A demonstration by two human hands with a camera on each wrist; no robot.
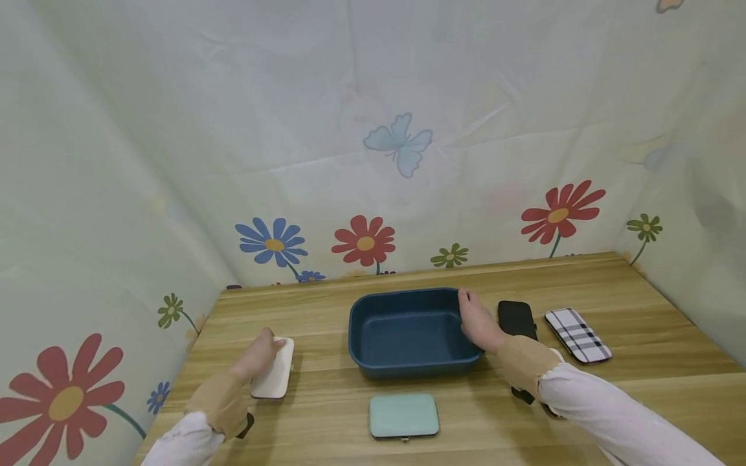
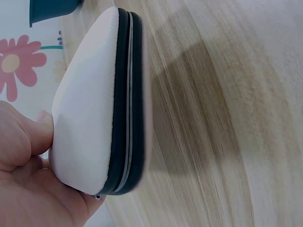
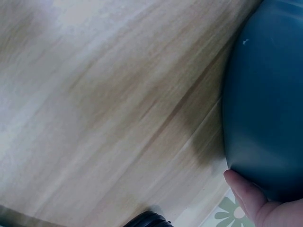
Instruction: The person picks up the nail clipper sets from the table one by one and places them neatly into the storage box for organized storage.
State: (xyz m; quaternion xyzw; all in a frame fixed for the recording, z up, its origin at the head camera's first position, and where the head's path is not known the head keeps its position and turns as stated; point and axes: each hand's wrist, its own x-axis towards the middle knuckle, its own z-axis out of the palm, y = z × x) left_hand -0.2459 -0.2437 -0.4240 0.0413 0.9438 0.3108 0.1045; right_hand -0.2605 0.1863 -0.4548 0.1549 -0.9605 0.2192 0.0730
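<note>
My left hand point(image 1: 260, 356) grips a flat white clasp case point(image 1: 278, 375) at the left of the table. In the left wrist view the thumb lies on the white face of the case point(image 2: 87, 104), and its dark edge with a thin metal frame faces the camera. A deep blue rectangular tub point(image 1: 416, 370) stands in the middle, with nothing inside. My right hand point(image 1: 479, 321) holds its right rim near the far corner. Outside the tub wall point(image 3: 265, 104), fingers point(image 3: 246, 189) show in the right wrist view.
A mint clasp case point(image 1: 403, 415) lies in front of the tub. To the right are a black case point(image 1: 517, 318) and a black-and-white plaid case point(image 1: 579, 335). More cases lie partly hidden under my right forearm. Flower-printed curtains point(image 1: 402, 194) border the table.
</note>
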